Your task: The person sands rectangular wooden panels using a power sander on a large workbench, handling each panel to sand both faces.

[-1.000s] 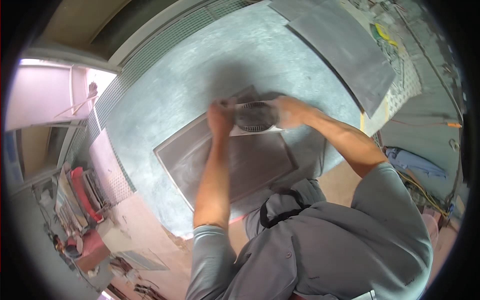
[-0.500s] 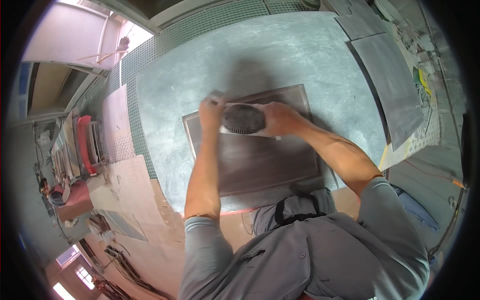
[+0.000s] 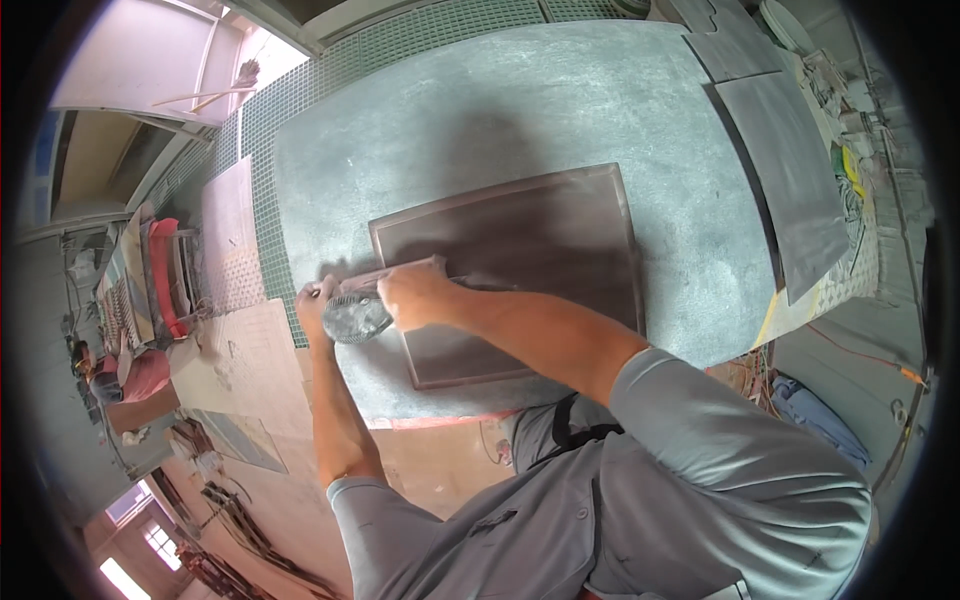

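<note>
My left hand [image 3: 313, 305] and my right hand [image 3: 418, 294] are both closed around a hand tool [image 3: 355, 318] with a pale, flat rectangular plate and a dark oval part ribbed along its rim. The tool is tilted, and its exact kind is unclear. It is over the left edge of a dark rectangular panel [image 3: 520, 235] with a paler border; I cannot tell whether it touches. My right forearm crosses above the panel, hiding part of it. The panel lies on a large grey-green board [image 3: 400, 150] dusted with pale smears.
Green grating [image 3: 265, 190] runs along the board's far and left edges. Dark grey sheets [image 3: 790, 180] lie at the right. An orange cord [image 3: 860, 355] hangs beyond them. Stacked sheets and a red item [image 3: 165, 275] stand at the left, near pale flat sheets [image 3: 250, 370].
Both hands have carried the tool left and nearer to me, from above the panel's middle to its left edge. The tool has gone from facing up to tilted.
</note>
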A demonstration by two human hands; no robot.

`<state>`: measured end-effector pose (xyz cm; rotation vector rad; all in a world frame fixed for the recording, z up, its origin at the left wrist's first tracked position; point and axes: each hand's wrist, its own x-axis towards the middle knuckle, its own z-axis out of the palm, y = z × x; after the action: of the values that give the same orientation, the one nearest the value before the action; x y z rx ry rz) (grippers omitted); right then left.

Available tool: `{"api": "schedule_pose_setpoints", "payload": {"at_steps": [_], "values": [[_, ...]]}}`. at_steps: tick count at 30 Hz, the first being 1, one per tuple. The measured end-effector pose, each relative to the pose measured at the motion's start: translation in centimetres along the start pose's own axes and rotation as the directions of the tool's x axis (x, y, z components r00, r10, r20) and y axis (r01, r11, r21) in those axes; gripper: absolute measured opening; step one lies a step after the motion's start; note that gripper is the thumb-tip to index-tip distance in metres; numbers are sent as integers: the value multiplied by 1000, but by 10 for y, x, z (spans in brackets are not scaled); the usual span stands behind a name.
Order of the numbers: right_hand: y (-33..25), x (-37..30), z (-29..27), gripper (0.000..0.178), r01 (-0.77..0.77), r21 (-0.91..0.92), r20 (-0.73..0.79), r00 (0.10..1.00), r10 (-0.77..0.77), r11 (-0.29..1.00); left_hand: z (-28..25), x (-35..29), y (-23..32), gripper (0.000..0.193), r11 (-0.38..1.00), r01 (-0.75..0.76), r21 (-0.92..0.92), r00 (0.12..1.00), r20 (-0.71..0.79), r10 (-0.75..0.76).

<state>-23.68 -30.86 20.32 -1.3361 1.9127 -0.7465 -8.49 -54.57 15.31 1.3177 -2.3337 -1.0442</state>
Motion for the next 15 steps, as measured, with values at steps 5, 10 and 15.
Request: {"api": "schedule_pose_setpoints", "payload": {"at_steps": [5, 10, 15], "values": [[3, -18, 4, 26, -1, 33, 5, 1000, 1, 999, 7, -14, 32, 39, 998, 62, 5, 996, 64, -63], [58, -80, -44, 43, -150, -41, -106, 984, 145, 988, 86, -25, 116, 30, 981, -65, -181, 980, 173, 97], [84, -190, -134, 77, -301, 230, -95, 939, 330, 925, 192, -62, 211, 31, 979, -201, 42, 928, 328, 176]]}}
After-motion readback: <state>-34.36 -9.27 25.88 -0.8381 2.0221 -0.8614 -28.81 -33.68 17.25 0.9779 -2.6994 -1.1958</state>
